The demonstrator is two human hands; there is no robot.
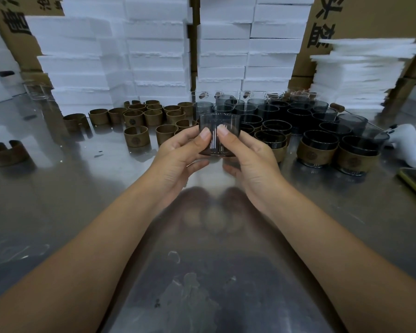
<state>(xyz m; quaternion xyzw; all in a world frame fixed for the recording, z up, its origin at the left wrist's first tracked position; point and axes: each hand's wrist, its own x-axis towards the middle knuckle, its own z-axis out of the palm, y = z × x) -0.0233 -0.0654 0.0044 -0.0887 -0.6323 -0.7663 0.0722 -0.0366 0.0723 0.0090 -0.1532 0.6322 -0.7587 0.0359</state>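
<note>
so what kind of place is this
Probably a packing or assembly workshop: dozens of dark glass cups on a steel table, loose brown sleeves beside them, and stacked white foam boxes behind.

Right cardboard box [370, 18]: black "盔", character above cropped. Left box [22, 52] print, sleeve stamps [136, 140] illegible.

Soft, even indoor light leaves the scene rather dim; the white foam boxes [154, 56] behind the grip are the brightest patch, and thin vertical streaks of glare mark the dark glass cup [217, 138] at the grip itself. The steel table [58, 200] below the grip gives a pale sheen and a hazy, smeared mirror image instead of hard shadows. Sharpness is fair at the grip, but the foam sheets [360, 73] far to its right are blurred, and straight lines bow toward the edges.
</note>
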